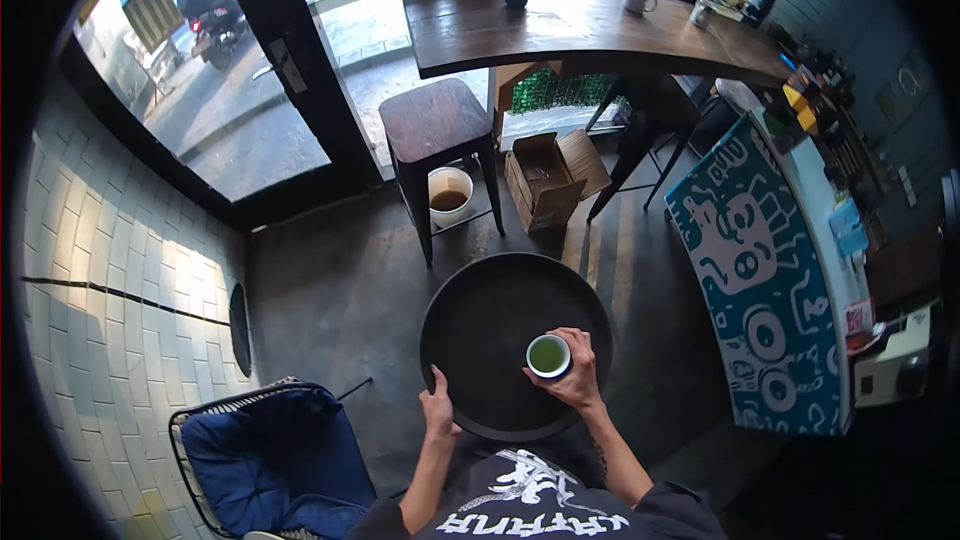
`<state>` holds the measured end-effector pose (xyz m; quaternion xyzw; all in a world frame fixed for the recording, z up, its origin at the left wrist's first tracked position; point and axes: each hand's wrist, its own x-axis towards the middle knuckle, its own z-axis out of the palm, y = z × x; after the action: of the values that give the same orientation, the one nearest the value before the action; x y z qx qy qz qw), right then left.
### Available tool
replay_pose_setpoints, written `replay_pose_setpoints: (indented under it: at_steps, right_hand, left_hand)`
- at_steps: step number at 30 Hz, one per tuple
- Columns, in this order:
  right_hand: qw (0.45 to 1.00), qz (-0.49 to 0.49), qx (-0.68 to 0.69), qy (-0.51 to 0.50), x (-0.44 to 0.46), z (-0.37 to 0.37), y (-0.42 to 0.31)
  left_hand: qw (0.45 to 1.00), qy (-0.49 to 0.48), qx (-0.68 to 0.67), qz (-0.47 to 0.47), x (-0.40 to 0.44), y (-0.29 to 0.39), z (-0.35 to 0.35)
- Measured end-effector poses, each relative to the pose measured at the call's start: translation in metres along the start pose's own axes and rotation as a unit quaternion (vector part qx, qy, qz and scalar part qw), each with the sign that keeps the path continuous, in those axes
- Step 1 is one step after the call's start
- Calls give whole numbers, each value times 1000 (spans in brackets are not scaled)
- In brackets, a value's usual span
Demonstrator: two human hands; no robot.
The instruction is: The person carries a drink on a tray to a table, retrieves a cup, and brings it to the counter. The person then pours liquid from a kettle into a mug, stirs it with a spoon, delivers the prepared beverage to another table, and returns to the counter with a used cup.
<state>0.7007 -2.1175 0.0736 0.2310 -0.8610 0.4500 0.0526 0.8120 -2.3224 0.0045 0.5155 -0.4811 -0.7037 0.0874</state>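
Observation:
A round black serving tray (480, 340) is held out level in front of my body. My left hand (438, 406) grips its near left rim, thumb on top and the other fingers hidden beneath. Over the right part of the tray, my right hand (578, 370) wraps around a small white cup (549, 356) with green liquid in it. The cup is upright; whether its base touches the tray I cannot tell.
Ahead stand a stool (435, 120), a bucket of brown liquid (450, 195) and an open cardboard box (543, 180). Beyond is a wooden bar table (580, 25) with cups. A blue-cushioned chair (275, 455) is at left, a painted counter (760, 290) at right.

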Motion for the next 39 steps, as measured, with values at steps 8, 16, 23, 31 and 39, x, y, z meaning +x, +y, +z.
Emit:
replay_pose_setpoints:
  at_steps: [8,16,23,31,39]
  right_hand:
    - [991,75,106,-14,156,37,35]
    - [987,62,25,-146,264,169,183]
    - [980,75,12,-184,301,361,330]
    - [955,207,-91,-193,375,500,423]
    - [946,97,-248,-185,426,560,436]
  left_hand:
    - [987,161,-18,-13,79,64,3]
    - [931,306,-161,-116,111,11,-33]
    - [844,447,-203,-215,135,-95,14]
    - [834,402,-226,-301,167,-135,88]
    - [815,383,-232,-368,181,-150,82]
